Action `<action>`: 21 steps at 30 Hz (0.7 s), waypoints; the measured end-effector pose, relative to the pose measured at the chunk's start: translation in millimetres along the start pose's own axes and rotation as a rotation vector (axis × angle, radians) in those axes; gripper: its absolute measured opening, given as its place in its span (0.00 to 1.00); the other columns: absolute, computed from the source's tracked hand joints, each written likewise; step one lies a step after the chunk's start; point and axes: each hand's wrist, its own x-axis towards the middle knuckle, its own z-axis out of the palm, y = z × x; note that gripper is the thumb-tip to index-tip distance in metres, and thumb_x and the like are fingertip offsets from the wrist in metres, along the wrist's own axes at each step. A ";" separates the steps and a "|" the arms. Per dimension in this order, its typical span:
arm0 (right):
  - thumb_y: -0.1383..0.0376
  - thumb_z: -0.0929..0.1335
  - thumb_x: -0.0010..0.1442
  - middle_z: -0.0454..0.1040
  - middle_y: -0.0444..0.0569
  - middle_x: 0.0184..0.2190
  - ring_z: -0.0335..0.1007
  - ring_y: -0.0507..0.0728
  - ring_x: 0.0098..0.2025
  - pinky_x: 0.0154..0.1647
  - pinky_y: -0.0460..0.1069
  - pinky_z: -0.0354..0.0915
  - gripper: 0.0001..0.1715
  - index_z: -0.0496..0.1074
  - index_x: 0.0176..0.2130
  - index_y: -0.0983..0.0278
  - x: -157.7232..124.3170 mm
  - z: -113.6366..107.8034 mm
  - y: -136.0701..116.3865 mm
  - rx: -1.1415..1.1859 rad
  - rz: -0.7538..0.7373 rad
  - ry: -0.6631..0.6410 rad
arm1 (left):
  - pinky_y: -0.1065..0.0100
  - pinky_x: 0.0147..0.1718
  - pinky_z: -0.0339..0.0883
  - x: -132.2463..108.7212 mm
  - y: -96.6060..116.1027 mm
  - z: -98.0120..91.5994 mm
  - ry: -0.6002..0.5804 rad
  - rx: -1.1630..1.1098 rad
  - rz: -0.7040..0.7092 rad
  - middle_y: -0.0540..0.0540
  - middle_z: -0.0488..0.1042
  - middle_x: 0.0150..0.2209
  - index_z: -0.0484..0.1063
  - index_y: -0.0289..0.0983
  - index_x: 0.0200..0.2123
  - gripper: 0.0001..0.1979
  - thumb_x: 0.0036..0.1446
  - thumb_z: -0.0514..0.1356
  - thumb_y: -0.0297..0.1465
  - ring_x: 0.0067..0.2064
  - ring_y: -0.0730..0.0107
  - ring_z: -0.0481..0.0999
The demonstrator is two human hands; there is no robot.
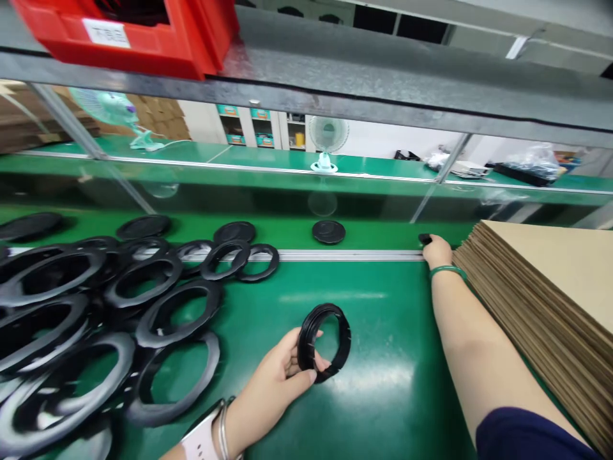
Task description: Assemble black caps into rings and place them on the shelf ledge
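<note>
My left hand point(282, 374) grips a black ring point(345, 342) by its near left side, thumb in front and fingers reaching through the hole. The ring is tilted up over the green table. Far to the right, my right hand point(437, 251) is stretched out to the back strip, closed round a black disc point(424, 239) of which only a small edge shows. Further along that strip lies a round black disc point(328, 231), and left of it another black disc point(234, 232). A heap of larger black rings point(177, 313) covers the table's left side.
A tall stack of flat cardboard sheets point(541, 306) stands beside my right arm. Overhead runs a metal shelf point(335, 64) with a red bin point(182, 38). Behind the clear panel are small fans point(329, 137) and plastic-wrapped items point(534, 163).
</note>
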 end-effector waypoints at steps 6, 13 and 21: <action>0.69 0.68 0.55 0.76 0.60 0.40 0.69 0.64 0.44 0.50 0.58 0.63 0.10 0.80 0.36 0.66 13.4 20.7 3.2 0.005 -0.082 -0.003 | 0.61 0.46 0.69 3.8 7.3 0.9 0.021 -0.140 -0.046 0.43 0.79 0.40 0.69 0.36 0.45 0.20 0.53 0.69 0.37 0.44 0.61 0.77; 0.64 0.72 0.52 0.74 0.52 0.28 0.67 0.63 0.34 0.41 0.60 0.64 0.09 0.75 0.21 0.61 15.6 27.8 -2.2 0.060 -0.125 0.015 | 0.66 0.38 0.66 5.4 7.9 1.0 0.027 -0.128 -0.083 0.45 0.75 0.34 0.76 0.32 0.36 0.21 0.53 0.69 0.46 0.35 0.68 0.72; 0.67 0.71 0.57 0.76 0.57 0.35 0.70 0.62 0.44 0.55 0.58 0.61 0.06 0.79 0.30 0.66 -29.6 4.7 -46.1 0.286 -0.278 0.185 | 0.65 0.35 0.70 9.5 0.3 0.9 0.075 -0.124 -0.084 0.43 0.78 0.37 0.68 0.35 0.39 0.21 0.46 0.72 0.37 0.35 0.67 0.77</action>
